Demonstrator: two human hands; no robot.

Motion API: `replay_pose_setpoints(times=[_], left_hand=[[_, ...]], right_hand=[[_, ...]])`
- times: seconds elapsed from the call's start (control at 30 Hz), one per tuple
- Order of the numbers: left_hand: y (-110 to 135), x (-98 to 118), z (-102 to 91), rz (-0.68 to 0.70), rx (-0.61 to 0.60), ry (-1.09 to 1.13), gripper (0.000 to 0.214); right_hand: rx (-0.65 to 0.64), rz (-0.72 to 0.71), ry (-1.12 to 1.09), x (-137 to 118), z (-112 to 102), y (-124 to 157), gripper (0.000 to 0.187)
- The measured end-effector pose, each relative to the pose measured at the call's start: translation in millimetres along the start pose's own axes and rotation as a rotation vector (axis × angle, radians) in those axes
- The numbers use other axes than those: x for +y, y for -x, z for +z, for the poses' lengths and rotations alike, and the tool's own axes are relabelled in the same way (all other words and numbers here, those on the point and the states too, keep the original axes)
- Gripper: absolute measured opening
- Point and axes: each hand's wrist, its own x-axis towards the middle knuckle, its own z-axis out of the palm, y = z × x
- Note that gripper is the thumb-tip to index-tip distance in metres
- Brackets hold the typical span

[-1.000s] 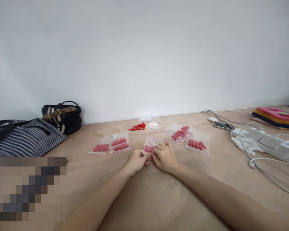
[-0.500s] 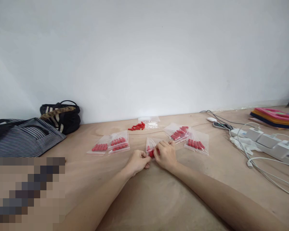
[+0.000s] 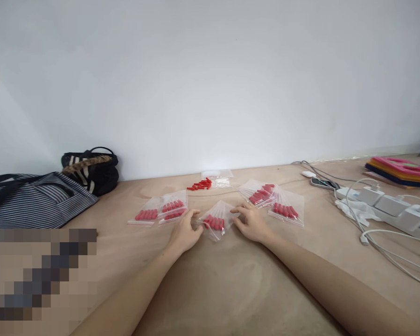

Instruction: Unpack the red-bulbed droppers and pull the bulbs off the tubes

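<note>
A small clear zip bag (image 3: 215, 219) with several red capsule-like pieces lies tilted on the wooden tabletop (image 3: 231, 289) between my hands. My left hand (image 3: 185, 232) pinches its left corner with thumb and fingers. My right hand (image 3: 252, 225) grips its right edge, fingers partly curled. Two filled bags (image 3: 161, 212) lie to the left, and more filled bags (image 3: 273, 200) to the right. Behind them sit loose red pieces (image 3: 200, 185) and a small pile of empty clear bags (image 3: 219, 177).
A striped bag (image 3: 35, 198) and a black handbag (image 3: 93, 170) sit at the back left by the white wall. On the right are a power strip with chargers (image 3: 388, 203), white cables (image 3: 381, 242), a phone (image 3: 322, 183) and a stack of coloured sheets (image 3: 401, 169).
My hands, close together at the bag's near edge before, have moved apart to its two sides. The bag has turned and now lies slanted between them.
</note>
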Motion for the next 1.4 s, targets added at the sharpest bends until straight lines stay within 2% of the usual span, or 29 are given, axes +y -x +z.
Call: replay_pose_setpoints(times=[0.1, 0.17, 0.23, 0.37, 0.43, 0.5, 0.57, 0.67, 0.73, 0.8, 0.9, 0.97, 1.1, 1.2, 1.4], left_hand=[[3.2, 4.3, 2.4, 0.117, -0.029, -0.051, 0.032], [10.8, 12.0, 3.6, 0.127, -0.076, -0.056, 0.024], [21.2, 21.6, 3.1, 0.195, -0.13, -0.057, 0.023], [31.9, 35.2, -3.5, 0.488, -0.329, 0.032, 0.021], [25.8, 35.6, -7.1, 0.551, -0.329, 0.035, 0.026], [14.7, 32.6, -9.0, 0.568, -0.339, -0.028, 0.038], [4.2, 28.4, -8.3, 0.576, -0.424, -0.099, 0.047], [-1.5, 23.2, -4.6, 0.525, -0.547, -0.156, 0.043], [2.2, 20.6, -2.8, 0.45, -0.531, -0.168, 0.042], [9.8, 18.1, -3.1, 0.376, -0.434, -0.19, 0.042], [22.9, 14.4, -8.5, 0.315, -0.252, -0.271, 0.04], [30.0, 12.5, -14.6, 0.325, -0.191, -0.308, 0.038], [36.0, 10.8, -24.7, 0.381, -0.217, -0.256, 0.038], [34.9, 11.1, -26.3, 0.378, -0.248, -0.202, 0.034], [30.5, 13.4, -23.3, 0.362, -0.197, -0.159, 0.026]], right_hand=[[-0.089, 0.088, 0.032, 8.9, 0.7, -2.4, 0.025], [-0.148, 0.056, 0.039, 8.9, 3.2, -3.2, 0.027], [-0.18, -0.022, 0.013, 7.7, 6.4, -4.0, 0.029], [-0.12, -0.096, -0.119, 8.7, 3.8, -7.0, 0.036], [-0.045, -0.06, -0.165, 9.6, -6.0, -7.7, 0.028], [-0.058, -0.035, -0.21, 9.1, -20.4, -6.3, 0.02], [-0.213, -0.075, -0.268, 7.6, -35.6, -2.5, 0.019], [-0.453, -0.21, -0.305, 6.2, -52.4, 4.6, 0.021], [-0.5, -0.265, -0.296, 6.7, -56.8, 8.0, 0.019], [-0.494, -0.271, -0.296, 7.6, -55.5, 9.7, 0.018], [-0.419, -0.213, -0.326, 6.8, -45.4, 10.5, 0.017], [-0.359, -0.166, -0.346, 4.3, -35.6, 10.6, 0.016], [-0.206, -0.051, -0.342, -1.4, -16.6, 9.6, 0.013], [-0.172, 0.02, -0.357, -4.9, -6.5, 8.7, 0.013], [-0.192, -0.07, -0.151, -14.7, -3.4, 7.1, 0.021]])
